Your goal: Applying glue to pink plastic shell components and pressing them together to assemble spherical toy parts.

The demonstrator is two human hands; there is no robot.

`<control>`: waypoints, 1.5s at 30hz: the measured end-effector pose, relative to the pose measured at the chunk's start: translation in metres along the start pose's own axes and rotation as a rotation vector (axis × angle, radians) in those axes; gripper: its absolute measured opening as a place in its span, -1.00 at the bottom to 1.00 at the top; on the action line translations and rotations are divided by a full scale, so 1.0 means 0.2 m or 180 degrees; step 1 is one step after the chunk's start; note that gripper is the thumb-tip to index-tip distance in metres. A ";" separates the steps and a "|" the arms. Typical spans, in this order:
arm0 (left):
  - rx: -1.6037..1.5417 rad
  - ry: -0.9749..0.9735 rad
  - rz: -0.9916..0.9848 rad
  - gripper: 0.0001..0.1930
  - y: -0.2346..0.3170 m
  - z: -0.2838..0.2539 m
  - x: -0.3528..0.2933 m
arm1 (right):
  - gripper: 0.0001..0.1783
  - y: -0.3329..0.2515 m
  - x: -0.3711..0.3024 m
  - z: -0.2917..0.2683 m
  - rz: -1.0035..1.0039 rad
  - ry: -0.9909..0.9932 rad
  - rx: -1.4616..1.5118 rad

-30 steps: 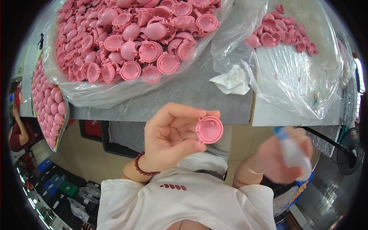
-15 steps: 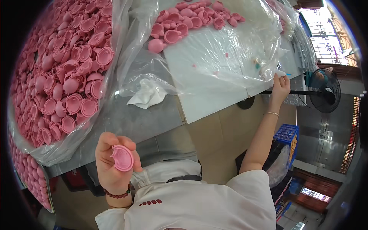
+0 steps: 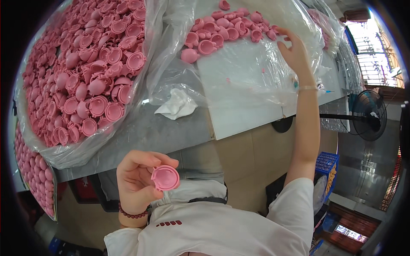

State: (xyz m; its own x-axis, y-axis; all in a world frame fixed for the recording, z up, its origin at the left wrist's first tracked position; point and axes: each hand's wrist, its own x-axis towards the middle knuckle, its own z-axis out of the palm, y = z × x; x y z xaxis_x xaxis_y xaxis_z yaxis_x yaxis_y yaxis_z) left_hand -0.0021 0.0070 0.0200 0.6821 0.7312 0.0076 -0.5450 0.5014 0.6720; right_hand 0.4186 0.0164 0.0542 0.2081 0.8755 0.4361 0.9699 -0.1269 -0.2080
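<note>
My left hand (image 3: 139,181) pinches a small pink plastic cup-shaped half shell (image 3: 165,178) by its edge, with its hollow side facing up. A raised rim and a small side tab show on the shell. My right hand (image 3: 294,53) reaches far over the table at the right end of a loose pile of pink half shells (image 3: 217,39). Its fingers are apart and slightly curved, and nothing shows in them. The fingertips are close to the last shells of the pile; whether they touch one I cannot tell.
A large plastic-lined container (image 3: 81,85) full of pink shells stands on the left. A crumpled white cloth or tissue (image 3: 176,104) lies on the grey table (image 3: 145,128). Clear plastic film covers part of the white board (image 3: 239,106). A black fan (image 3: 367,115) is at right.
My right hand has left the white tissue-like scrap at the board's right side and moved up and left to the pile. My left hand has shifted slightly right, turning the shell.
</note>
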 end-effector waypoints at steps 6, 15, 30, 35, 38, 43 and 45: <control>-0.0092 0.0179 0.0021 -0.55 0.04 -0.05 -0.05 | -0.68 0.09 0.11 -0.02 0.0532 -0.1380 -0.0348; 0.0059 0.0050 0.0110 -0.54 0.03 -0.08 -0.03 | -0.72 0.00 -0.07 -0.09 0.0677 -0.1292 0.0076; 0.1541 -0.0051 0.0427 -0.64 -0.03 -0.03 0.02 | -0.70 -1.14 -0.51 0.08 -0.1320 -0.0275 0.1821; 0.1938 -0.0175 0.0571 -0.66 -0.04 -0.04 0.02 | -0.69 -1.14 -0.54 0.12 -0.1111 -0.0184 0.1859; 0.1883 -0.0106 0.0538 -0.65 -0.05 -0.04 0.02 | -0.70 -1.13 -0.56 0.12 -0.1133 -0.0164 0.1741; 0.1936 -0.0153 0.0533 -0.58 -0.04 -0.04 0.04 | -0.57 -1.13 -0.57 0.12 -0.1256 -0.0193 0.1528; 0.1803 -0.0152 0.0507 -0.56 -0.04 -0.04 0.04 | -0.54 -1.15 -0.59 0.11 -0.1259 -0.0165 0.1483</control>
State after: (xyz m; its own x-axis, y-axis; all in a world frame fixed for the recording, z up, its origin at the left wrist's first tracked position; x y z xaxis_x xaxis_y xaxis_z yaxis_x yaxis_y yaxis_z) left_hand 0.0031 0.0124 0.0090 0.6416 0.7490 0.1653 -0.3061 0.0524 0.9506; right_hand 0.1689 -0.0488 0.0315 -0.1742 0.8377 0.5176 0.8124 0.4193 -0.4051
